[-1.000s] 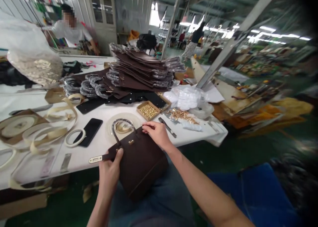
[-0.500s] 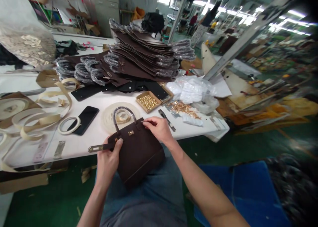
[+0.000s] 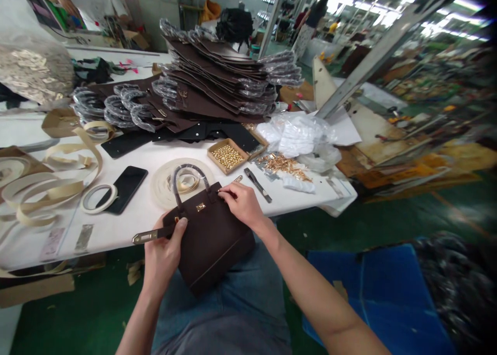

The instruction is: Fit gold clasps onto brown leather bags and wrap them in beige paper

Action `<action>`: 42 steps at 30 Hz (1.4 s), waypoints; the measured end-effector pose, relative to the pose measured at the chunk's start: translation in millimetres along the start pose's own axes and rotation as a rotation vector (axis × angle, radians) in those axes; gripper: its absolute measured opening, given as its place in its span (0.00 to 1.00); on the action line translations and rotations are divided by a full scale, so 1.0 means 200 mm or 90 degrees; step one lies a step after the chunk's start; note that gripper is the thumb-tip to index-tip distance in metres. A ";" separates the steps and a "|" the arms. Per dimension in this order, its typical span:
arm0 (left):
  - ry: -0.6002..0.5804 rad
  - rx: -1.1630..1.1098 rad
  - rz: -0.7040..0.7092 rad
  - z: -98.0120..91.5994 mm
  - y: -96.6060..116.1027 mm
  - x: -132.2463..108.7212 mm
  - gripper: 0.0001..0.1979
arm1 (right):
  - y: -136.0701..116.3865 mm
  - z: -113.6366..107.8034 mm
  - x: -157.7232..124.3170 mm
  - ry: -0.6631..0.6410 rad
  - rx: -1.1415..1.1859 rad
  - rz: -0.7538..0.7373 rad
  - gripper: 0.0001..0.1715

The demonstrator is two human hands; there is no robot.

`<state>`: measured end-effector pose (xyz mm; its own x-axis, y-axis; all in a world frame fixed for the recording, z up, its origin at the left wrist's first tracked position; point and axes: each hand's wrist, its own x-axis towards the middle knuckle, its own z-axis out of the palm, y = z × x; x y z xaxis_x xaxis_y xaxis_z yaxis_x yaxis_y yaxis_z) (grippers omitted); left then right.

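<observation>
A dark brown handbag point(image 3: 215, 238) with a wrapped top handle and a small gold clasp plate point(image 3: 200, 207) rests tilted on my lap against the table edge. My left hand point(image 3: 165, 246) grips its upper left corner, thumb on the front beside a gold stud point(image 3: 177, 220). From that hand a strap with a metal end plate point(image 3: 144, 236) sticks out to the left. At the upper right corner, my right hand point(image 3: 239, 201) pinches by a small gold stud. A second metal-tipped strap end point(image 3: 238, 179) shows just beyond its fingers; the fingertips partly hide what they hold.
Behind the bag are a tape roll point(image 3: 159, 181), a box of gold studs point(image 3: 228, 156), loose gold parts point(image 3: 285, 166) and tweezers-like tool point(image 3: 258, 184). A phone point(image 3: 130, 189) lies left. Brown bag pieces point(image 3: 217, 80) are piled at the back. A metal post point(image 3: 361, 60) slants at right.
The right-hand strap's metal tip has come into sight beyond my right fingers, which have curled more over the bag's corner. My left hand keeps its grip. The view has shifted slightly.
</observation>
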<state>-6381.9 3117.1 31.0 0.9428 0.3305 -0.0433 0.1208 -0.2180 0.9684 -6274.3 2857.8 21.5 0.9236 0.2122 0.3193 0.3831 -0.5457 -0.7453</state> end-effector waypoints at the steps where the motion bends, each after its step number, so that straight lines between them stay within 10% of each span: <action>1: 0.001 0.006 0.004 0.00 0.00 0.00 0.25 | 0.00 0.01 -0.01 0.001 -0.013 -0.010 0.07; 36: 0.000 0.234 0.372 0.07 -0.03 -0.13 0.20 | -0.09 0.06 0.00 -0.124 -0.204 0.023 0.10; 40: 0.059 0.192 0.253 0.04 0.02 -0.14 0.20 | -0.04 0.06 -0.05 0.029 -0.022 0.060 0.07; 42: 0.098 0.178 0.180 0.02 0.05 -0.15 0.22 | -0.03 0.06 -0.09 0.204 0.090 0.168 0.26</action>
<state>-6407.2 3101.5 40.4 0.8959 0.3510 0.2725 -0.0361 -0.5537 0.8319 -6293.6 2867.5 13.3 0.9472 -0.1939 0.2553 0.1531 -0.4261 -0.8916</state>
